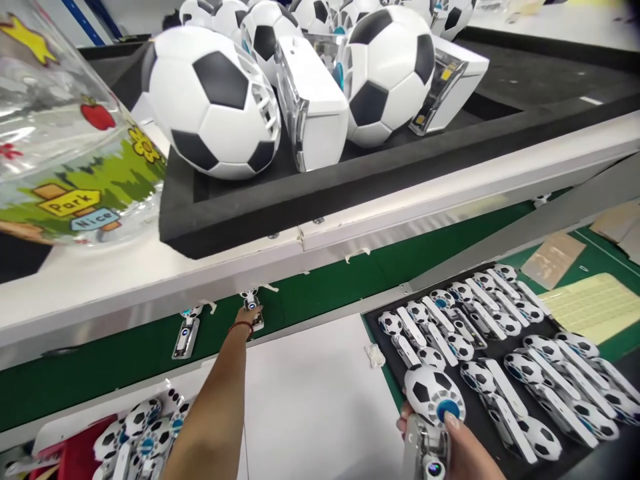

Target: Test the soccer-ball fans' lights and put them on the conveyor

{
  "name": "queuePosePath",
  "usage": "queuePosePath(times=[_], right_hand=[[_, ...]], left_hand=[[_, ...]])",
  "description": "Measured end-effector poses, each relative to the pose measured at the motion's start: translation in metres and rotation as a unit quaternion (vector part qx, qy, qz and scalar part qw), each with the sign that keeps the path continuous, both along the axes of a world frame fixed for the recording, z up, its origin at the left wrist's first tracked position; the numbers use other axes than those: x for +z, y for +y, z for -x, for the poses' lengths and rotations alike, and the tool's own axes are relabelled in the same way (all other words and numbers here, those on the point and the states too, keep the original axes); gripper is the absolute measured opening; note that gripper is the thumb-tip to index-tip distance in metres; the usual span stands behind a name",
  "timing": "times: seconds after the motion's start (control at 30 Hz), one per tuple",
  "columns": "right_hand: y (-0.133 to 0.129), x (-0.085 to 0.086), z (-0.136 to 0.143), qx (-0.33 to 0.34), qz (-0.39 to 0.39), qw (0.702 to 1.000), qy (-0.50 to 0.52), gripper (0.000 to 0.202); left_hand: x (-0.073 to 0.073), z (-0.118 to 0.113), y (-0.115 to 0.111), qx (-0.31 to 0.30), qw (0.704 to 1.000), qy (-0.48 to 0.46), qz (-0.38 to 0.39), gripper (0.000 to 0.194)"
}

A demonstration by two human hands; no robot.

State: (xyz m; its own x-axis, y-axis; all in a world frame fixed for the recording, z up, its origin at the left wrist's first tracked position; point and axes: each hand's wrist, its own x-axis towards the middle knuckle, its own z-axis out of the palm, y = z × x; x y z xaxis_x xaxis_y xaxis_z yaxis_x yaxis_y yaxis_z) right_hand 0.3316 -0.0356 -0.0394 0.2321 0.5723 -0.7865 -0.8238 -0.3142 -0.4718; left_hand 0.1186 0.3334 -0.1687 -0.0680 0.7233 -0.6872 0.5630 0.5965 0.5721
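Note:
My left hand (245,317) reaches far out to the green belt, its fingers closed on a small soccer-ball handheld fan (257,322) with a clear body. To its left on the belt lies a similar fan (186,333) with a small round display. Near the front right, my right hand (465,443) grips another soccer-ball fan (429,390) by its ball and clear handle. The thumb is at the blue centre of its vented face. Beside this hand, a black foam tray (470,413) carries several white fans in rows.
A shelf (350,223) crosses above the belt, bearing a black tray (310,193) of larger-looking soccer-ball fans and a clear decorated jar (100,193). A white work surface (315,393) lies between my arms. More fans (147,443) are piled by a red bin (75,453) at lower left.

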Motion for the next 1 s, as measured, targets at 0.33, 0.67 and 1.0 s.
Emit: queuePosePath(times=[0.33, 0.67, 1.0], right_hand=[[0.022, 0.013, 0.036, 0.048, -0.125, 0.97, -0.201, 0.051], [0.011, 0.034, 0.076, 0.053, -0.122, 0.984, -0.12, 0.052], [-0.026, 0.041, 0.093, 0.143, -0.14, 0.969, 0.144, 0.035]], left_hand=[[0.108, 0.011, -0.096, 0.084, 0.91, -0.404, -0.034, 0.075], [0.156, 0.015, -0.189, 0.216, 0.873, -0.435, 0.041, 0.059], [0.173, 0.053, -0.296, 0.082, 0.849, -0.485, 0.195, 0.061]])
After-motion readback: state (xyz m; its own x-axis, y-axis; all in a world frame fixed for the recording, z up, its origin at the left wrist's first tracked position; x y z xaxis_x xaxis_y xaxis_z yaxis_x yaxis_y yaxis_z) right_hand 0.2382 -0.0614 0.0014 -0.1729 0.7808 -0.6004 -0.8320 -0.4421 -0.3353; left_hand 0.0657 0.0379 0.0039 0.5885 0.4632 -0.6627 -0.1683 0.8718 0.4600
